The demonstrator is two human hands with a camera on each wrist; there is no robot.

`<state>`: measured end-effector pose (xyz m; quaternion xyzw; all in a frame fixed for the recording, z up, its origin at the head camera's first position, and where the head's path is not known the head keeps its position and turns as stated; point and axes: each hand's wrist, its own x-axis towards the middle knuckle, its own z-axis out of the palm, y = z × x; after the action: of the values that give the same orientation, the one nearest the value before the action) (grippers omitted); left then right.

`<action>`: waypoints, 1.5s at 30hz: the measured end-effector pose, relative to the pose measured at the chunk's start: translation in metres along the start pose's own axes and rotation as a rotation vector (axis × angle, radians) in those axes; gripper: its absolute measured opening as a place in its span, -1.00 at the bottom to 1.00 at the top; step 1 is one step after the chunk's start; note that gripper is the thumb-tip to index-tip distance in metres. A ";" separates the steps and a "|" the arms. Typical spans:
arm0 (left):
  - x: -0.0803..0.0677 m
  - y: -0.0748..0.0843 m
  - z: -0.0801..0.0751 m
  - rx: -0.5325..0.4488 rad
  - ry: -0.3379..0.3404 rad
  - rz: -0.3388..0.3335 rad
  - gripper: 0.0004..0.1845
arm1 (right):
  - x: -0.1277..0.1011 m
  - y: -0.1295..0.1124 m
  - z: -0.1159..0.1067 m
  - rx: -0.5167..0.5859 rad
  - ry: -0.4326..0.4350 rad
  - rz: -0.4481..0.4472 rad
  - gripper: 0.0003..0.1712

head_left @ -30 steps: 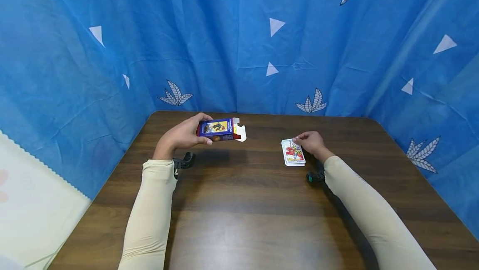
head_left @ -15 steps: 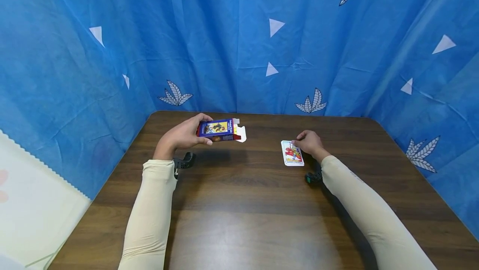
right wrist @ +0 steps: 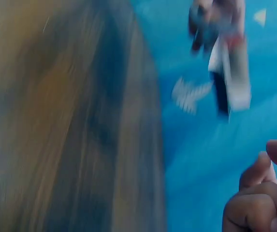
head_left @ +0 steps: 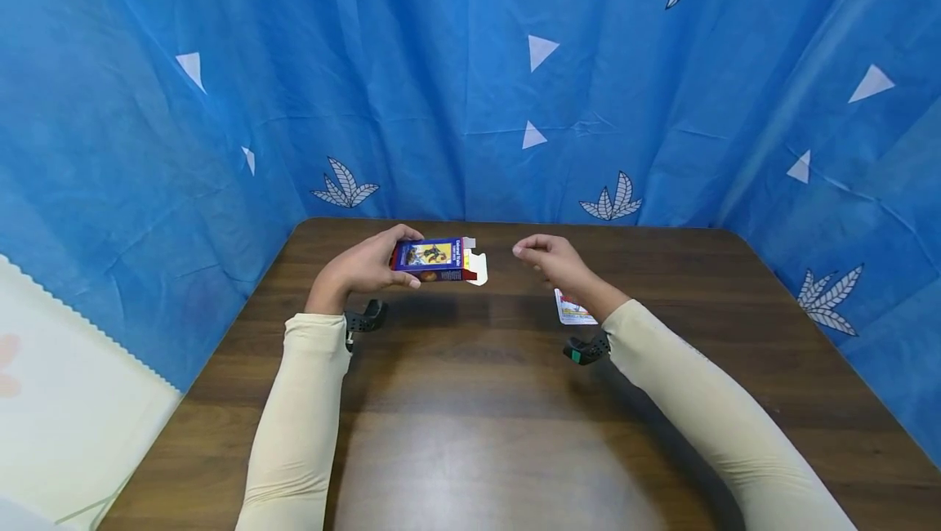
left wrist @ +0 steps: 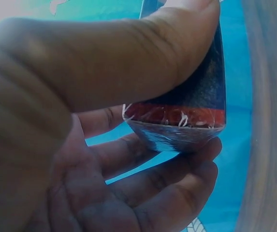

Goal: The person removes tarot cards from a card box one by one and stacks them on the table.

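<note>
My left hand [head_left: 362, 264] holds a blue and red card box [head_left: 432, 256] above the table, thumb on the near side and fingers behind. The box's white end flap [head_left: 478, 268] stands open toward the right. In the left wrist view, the box's red-edged closed end [left wrist: 177, 116] faces the camera. My right hand [head_left: 562, 264] is in the air between the box and a stack of picture cards [head_left: 574, 315], its fingers curled and thumb close to the index finger. I see nothing held there. Hand and wrist cover most of the stack, which lies on the table.
The brown wooden table [head_left: 470, 400] ends at a blue curtain [head_left: 470, 90] behind and at the sides. A white cloth [head_left: 73, 400] hangs at the left. Dark wrist mounts [head_left: 586, 348] sit under both wrists.
My right hand has left the card stack, rising and moving left toward the box. The stack stays on the table, a little squarer than a second ago. My left hand and the box barely shift.
</note>
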<state>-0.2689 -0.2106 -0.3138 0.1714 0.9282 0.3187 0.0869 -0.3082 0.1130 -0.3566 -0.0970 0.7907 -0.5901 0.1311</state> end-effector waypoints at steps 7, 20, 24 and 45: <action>-0.001 0.001 0.000 0.013 0.010 0.009 -0.23 | 0.003 -0.016 0.036 -0.003 -0.172 0.071 -0.67; -0.002 0.003 -0.001 0.012 0.021 0.015 -0.25 | 0.008 -0.017 0.055 -0.041 -0.221 0.111 -0.69; -0.001 0.003 -0.001 0.015 0.022 0.018 -0.25 | 0.006 -0.015 0.049 -0.050 -0.156 0.123 -0.69; -0.003 0.005 -0.001 0.011 0.034 0.021 -0.24 | -0.004 -0.005 0.013 -0.029 -0.101 0.071 -0.77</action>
<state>-0.2651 -0.2085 -0.3102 0.1761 0.9294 0.3173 0.0671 -0.2998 0.1008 -0.3546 -0.1002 0.7944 -0.5680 0.1903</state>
